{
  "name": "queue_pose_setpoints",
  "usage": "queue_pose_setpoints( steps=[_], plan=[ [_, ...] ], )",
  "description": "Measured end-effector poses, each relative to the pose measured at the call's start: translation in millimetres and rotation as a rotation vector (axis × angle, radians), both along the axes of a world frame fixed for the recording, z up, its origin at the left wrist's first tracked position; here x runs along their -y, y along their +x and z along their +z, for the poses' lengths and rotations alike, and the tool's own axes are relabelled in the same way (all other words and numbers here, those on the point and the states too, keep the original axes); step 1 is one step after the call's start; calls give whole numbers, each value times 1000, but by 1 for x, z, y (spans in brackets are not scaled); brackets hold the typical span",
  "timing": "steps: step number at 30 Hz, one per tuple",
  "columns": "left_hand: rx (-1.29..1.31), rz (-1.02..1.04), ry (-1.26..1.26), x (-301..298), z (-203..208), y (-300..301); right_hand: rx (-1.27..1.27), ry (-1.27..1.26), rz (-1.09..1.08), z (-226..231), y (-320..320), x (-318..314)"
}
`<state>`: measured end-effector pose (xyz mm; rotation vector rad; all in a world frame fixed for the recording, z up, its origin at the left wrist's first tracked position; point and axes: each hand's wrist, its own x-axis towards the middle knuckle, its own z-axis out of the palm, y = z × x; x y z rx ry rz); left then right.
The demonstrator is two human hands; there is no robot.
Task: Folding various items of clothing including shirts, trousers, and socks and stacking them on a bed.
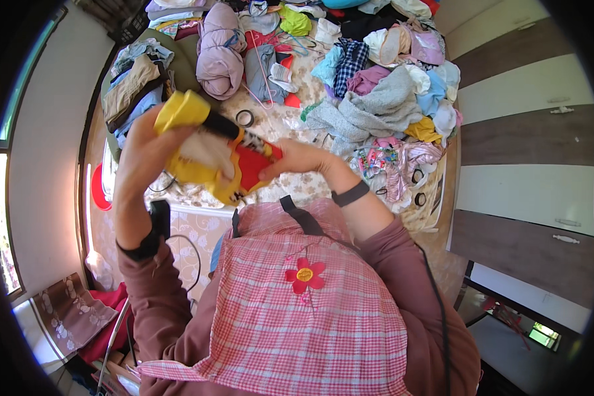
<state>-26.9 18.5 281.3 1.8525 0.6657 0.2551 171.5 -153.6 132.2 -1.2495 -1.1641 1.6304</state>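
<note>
Held up before me is a yellow-and-red item [249, 165] with a black band, a pale middle and a strip of black-and-white spots. It looks like a small garment or soft toy, but blur hides its exact kind. My left hand [144, 148] is closed on its yellow end at the left. At the red end, my right hand [298, 160] grips the edge between thumb and fingers. Beneath the item lies a floral bed sheet [284, 188], and a roll of black tape [244, 118] rests on it just beyond.
Folded clothes [135, 82] are stacked at the left, beside a rolled mauve quilt [220, 53]. A grey fleecy blanket [376, 105] lies within a clothes heap at the right. A pink hanger [263, 72] lies between. Drawers [528, 132] line the right side; a red basin [100, 188] stands left.
</note>
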Motion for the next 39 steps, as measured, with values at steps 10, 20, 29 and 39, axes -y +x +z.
queue_pose_setpoints(
  steps=[10, 20, 29, 39],
  plan=[
    [-553, 423, -231, 100, -84, -106, 469, -355, -570, -210, -3, 80],
    [-564, 865, -386, 195, -138, -146, 1202, -276, -812, -311, 97, 57],
    [-496, 1006, -581, 236, -150, -161, 854, -287, -814, -312, 83, 58],
    [-485, 1076, -680, 273, -172, -180, 643, -122, -1043, -307, 42, 0]
  ],
)
